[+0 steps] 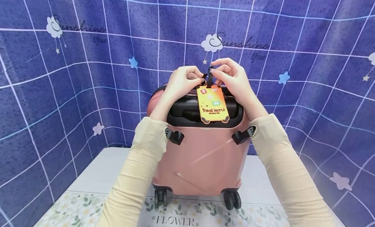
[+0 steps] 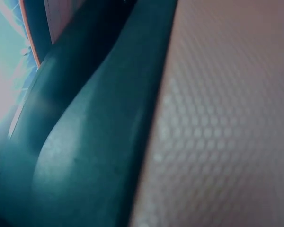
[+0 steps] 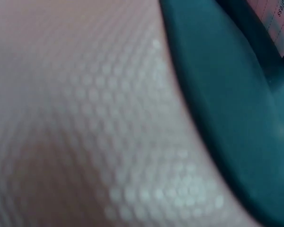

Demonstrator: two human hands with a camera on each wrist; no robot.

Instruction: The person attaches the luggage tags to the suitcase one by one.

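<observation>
An orange-yellow luggage tag [image 1: 213,106] printed "Travel World" hangs over the black handle recess [image 1: 184,111] of a pink suitcase [image 1: 202,158]. At its top is a black strap [image 1: 209,78]. My left hand [image 1: 183,82] pinches a dark end of the strap between thumb and fingertips. On the other side, my right hand [image 1: 232,78] pinches the strap's upper loop. Both wrists are close over the suitcase's top edge. In the right wrist view, a corner of the tag's printed back [image 3: 277,21] shows beyond the black recess; neither wrist view shows the fingers.
The suitcase stands upright on black wheels [image 1: 232,200], on a white surface with a flower-print mat [image 1: 79,209] in front. A blue grid-patterned curtain [image 1: 96,74] surrounds it behind and at both sides. Black wrist cameras [image 1: 174,135] sit at both cuffs, near the suitcase front.
</observation>
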